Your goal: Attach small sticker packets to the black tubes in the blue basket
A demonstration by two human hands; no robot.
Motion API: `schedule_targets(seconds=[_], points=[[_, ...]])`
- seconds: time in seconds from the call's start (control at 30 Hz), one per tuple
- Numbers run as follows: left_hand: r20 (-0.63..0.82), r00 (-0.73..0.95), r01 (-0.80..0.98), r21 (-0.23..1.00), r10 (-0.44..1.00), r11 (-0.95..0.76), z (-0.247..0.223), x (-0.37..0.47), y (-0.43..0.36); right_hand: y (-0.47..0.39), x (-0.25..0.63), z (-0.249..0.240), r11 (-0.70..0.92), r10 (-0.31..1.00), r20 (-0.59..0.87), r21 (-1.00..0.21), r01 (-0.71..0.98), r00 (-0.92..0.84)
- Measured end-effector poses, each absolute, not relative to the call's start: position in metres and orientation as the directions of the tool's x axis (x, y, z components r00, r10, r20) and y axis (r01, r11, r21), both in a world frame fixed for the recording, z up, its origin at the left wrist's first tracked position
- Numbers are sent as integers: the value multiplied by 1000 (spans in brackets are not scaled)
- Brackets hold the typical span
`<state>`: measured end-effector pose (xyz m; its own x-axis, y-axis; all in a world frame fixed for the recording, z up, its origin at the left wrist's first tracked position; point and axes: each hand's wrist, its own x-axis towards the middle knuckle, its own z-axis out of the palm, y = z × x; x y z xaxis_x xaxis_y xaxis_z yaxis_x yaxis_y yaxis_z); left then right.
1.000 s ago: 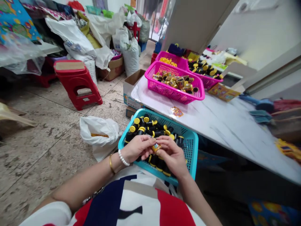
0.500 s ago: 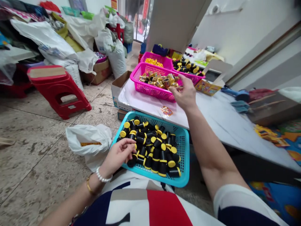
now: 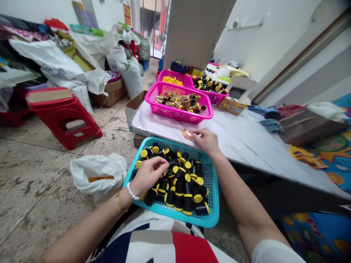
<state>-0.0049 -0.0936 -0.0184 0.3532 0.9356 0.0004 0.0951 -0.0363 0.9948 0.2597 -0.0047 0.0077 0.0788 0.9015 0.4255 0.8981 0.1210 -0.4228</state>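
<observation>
A blue basket (image 3: 214, 215) full of black cylinders with yellow caps (image 3: 179, 188) rests at my lap. Over its left part is my left hand (image 3: 150, 173), fingers curled together; what they hold, if anything, is too small to make out. My right hand (image 3: 206, 140) is at the white table's near edge, its fingertips pinched at the right side of a small orange printed sticker sheet (image 3: 187, 134). Behind it stands a pink basket (image 3: 178, 114) with gold-wrapped black cylinders (image 3: 183, 101).
More pink baskets (image 3: 216, 98) with yellow parts and black cylinders stand farther back, beside a small open carton (image 3: 233, 106). The white table (image 3: 241, 135) extends right. On the floor at left are a white bag (image 3: 98, 171) and a red stool (image 3: 64, 117).
My right hand has come back from the pink basket of gold-wrapped pieces to the orange sheet. My left hand has shifted slightly right and up over the blue basket. The view has shifted a little.
</observation>
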Motion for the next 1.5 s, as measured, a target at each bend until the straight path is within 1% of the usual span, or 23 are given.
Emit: schedule_targets(seconds=[0.07,0.17,0.3,0.4,0.5,0.57,0.63,0.67,0.73,0.8,0.83,0.9,0.97,1.03,1.2,1.33,1.4,1.43,1.5], points=[[-18,380,74,997,925,-11,-18,5,-92,16,267,1,76,901,414,-449,891,132],[-75,391,46,997,917,61,-21,11,-93,28,272,-9,57,881,437,-478,876,181],[-145,336,-54,983,931,173,-17,9,-91,6,259,-1,77,845,488,-516,853,218],[-132,286,-126,977,949,174,-10,11,-88,-38,227,9,181,826,539,-535,825,168],[-57,248,-181,978,967,104,-6,11,-89,-89,188,9,377,822,570,-546,748,2],[-26,225,-202,977,974,73,-7,9,-94,-114,171,7,442,824,563,-557,704,-72],[-37,223,-195,977,974,82,-10,5,-100,-127,162,5,414,862,502,-630,657,-62],[-53,237,-173,980,970,96,-11,2,-103,-130,160,4,371,896,442,-690,622,-44],[-82,283,-102,988,956,115,-15,-3,-107,-128,160,1,245,966,249,-809,534,-67],[-97,301,-36,993,949,113,-17,-6,-110,-124,158,-5,139,989,98,-872,469,-111],[-95,281,-27,994,955,107,-18,-7,-111,-123,157,-8,108,992,65,-887,449,-111],[-81,188,-59,994,979,94,-19,-8,-114,-122,154,-15,71,998,63,-903,424,-31],[-65,100,-89,993,993,74,-18,-9,-119,-125,150,-20,42,996,72,-915,402,60],[-49,72,-70,996,996,54,-15,-11,-127,-129,147,-21,20,993,63,-919,393,96],[-4,59,17,1000,998,3,-10,-12,-139,-137,144,-17,65,989,118,-889,454,90],[17,106,40,999,994,-22,-15,-12,-135,-142,139,-19,190,972,233,-821,538,13],[24,83,38,999,996,-27,-18,-15,-132,-145,135,-23,266,957,284,-775,574,-61],[8,68,32,999,998,-10,-20,-18,-131,-146,133,-25,292,952,289,-755,588,-102],[-86,62,6,996,994,86,-23,-23,-131,-148,130,-29,313,949,264,-720,620,-172]])
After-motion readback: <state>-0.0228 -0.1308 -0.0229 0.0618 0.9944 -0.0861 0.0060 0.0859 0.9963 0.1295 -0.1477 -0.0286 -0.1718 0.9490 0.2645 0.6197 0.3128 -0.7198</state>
